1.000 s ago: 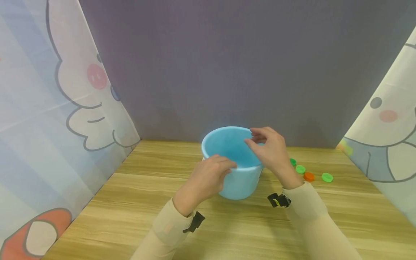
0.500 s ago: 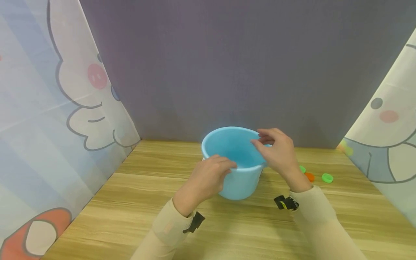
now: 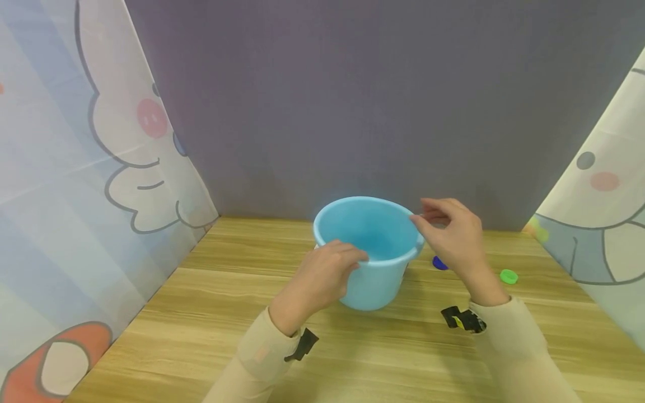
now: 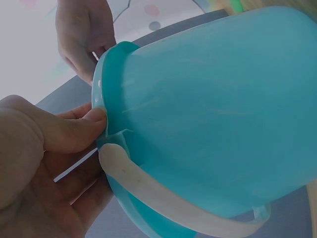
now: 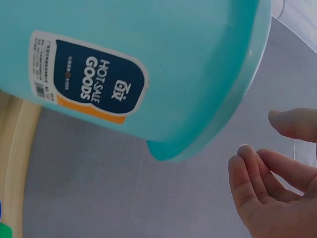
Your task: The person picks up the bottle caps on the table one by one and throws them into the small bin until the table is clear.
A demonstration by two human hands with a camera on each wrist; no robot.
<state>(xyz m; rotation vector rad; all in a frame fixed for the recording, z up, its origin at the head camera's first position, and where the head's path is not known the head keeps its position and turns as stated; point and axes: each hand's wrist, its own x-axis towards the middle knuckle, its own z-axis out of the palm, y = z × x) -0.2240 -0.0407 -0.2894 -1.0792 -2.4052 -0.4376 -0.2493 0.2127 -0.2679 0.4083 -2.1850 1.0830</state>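
R hand (image 3: 452,238) has drifted right, off bucket's (image 3: 373,288) mouth. Head view: it's just R of upright bucket, nearer than L hand (image 3: 325,274) to blue cap (image 3: 440,263) & green cap (image 3: 509,276), both R of bucket. L wrist: L hand pinches bucket's rim beside handle (image 4: 168,203). R wrist: thumb & fingers apart, nothing held.

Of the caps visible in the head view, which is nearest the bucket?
The blue cap, right of the bucket; the green cap lies farther right.
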